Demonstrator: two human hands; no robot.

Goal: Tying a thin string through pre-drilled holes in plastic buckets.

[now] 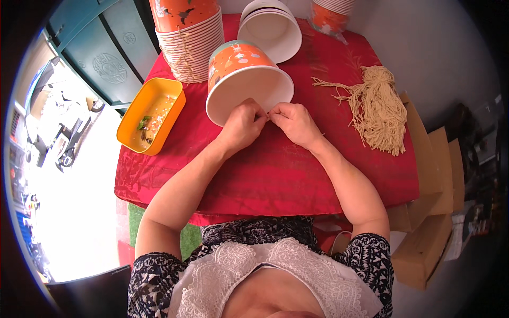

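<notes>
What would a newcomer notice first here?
Probably the orange patterned tub, tipped with its white mouth toward the wearer, at upper centre on a bright red tablecloth. Then the yellow tray to its left and the shaggy bundle of tan strings on the right.

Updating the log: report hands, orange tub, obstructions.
Left hand, right hand: pinched, fingertips close together. Orange tub: on its side, mouth facing camera. Yellow container left, twine bundle right, both apart from hands.
</notes>
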